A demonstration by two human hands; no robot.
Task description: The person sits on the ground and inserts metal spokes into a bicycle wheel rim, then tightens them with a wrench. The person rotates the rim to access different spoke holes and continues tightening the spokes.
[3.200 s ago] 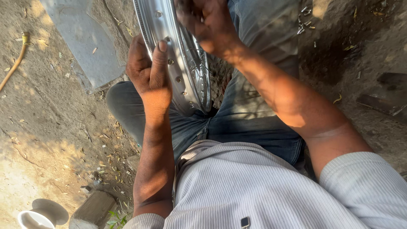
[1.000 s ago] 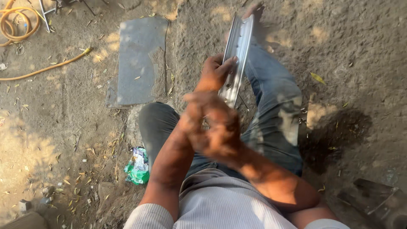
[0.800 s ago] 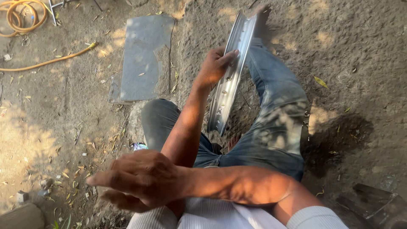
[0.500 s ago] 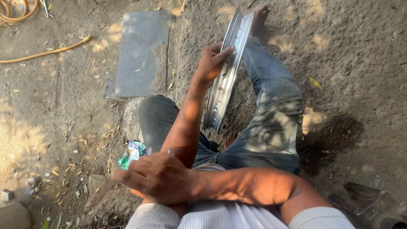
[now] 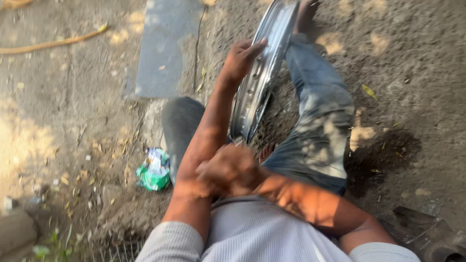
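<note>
Between the knees, the left hand grips the stiff, slick, probably light wheel rim by its edge, while the blurred right hand looks curled shut on nothing visible.

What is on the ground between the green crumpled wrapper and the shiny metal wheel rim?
In the head view, the person's bent leg in dark trousers lies between the green wrapper and the wheel rim, with the left forearm crossing above it.

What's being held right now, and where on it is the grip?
The left hand grips the shiny metal wheel rim at its upper edge. The right hand is blurred near the lap; whether it holds anything cannot be told.
</note>
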